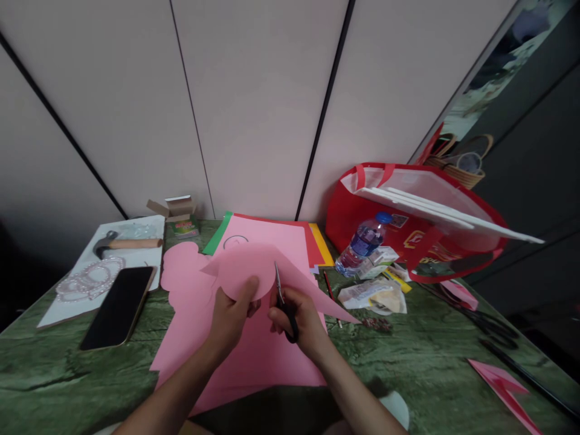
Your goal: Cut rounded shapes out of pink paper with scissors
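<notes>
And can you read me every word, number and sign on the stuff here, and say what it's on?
No words or numbers are clear enough to quote.
Red shopping bag: a square black-and-white code and a yellow-and-white logo; lettering too blurred.
Clear plastic bottle with a blue cap: label too blurred.
Small green-and-brown cardboard box: reddish lettering, too small.
Crumpled whitish plastic wrapper: faint print, too blurred.

Bare tabletop (pixel 421 350) right of the held pink paper (pixel 240 269) gives passage, with bottle (pixel 362 243) and red bag (pixel 403 232) blocking behind

Pale panelled wall (pixel 254 109), dark slanting seams (pixel 335 72); green marbled tabletop (pixel 45 368).
</notes>
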### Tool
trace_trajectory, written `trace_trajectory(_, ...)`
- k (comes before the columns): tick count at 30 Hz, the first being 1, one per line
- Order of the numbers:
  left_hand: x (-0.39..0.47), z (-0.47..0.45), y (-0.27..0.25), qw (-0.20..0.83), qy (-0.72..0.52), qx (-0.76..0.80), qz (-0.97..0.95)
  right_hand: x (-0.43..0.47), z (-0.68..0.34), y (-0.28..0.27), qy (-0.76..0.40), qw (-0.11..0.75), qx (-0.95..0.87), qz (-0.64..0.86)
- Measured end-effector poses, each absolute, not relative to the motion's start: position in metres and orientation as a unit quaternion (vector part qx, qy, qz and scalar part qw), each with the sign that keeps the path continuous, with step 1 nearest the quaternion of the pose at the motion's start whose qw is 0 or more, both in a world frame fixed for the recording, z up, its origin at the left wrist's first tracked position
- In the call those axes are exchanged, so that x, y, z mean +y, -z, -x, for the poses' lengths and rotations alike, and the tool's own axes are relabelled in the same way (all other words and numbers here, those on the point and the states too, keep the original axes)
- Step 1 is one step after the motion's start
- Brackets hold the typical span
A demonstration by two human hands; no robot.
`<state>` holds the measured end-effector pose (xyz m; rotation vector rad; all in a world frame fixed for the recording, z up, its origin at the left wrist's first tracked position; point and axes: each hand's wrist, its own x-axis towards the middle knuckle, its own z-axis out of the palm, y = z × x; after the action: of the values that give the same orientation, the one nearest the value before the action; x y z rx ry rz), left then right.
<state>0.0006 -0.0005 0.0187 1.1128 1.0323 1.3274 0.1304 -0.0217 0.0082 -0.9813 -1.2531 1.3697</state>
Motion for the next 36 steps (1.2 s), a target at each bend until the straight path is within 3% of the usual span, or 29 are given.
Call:
trace_trajectory(18,-0.002,-0.003,-0.022,0.513,-0.571,0.444,-0.461,-0.024,-0.129,-0.011,-0.568,0.495,-0.509,0.416)
trace_trajectory(26,-0.009,-0.004,-0.028,0.460,-0.488,0.515,-0.534,-0.026,-0.124,-0.011,-0.590,0.481,-0.508,0.403)
trace_trajectory(36,-0.016,-0.007,-0.029,0.474,-0.464,0.526,-0.532,-0.023,-0.129,-0.017,-0.552,0.523,-0.538,0.365)
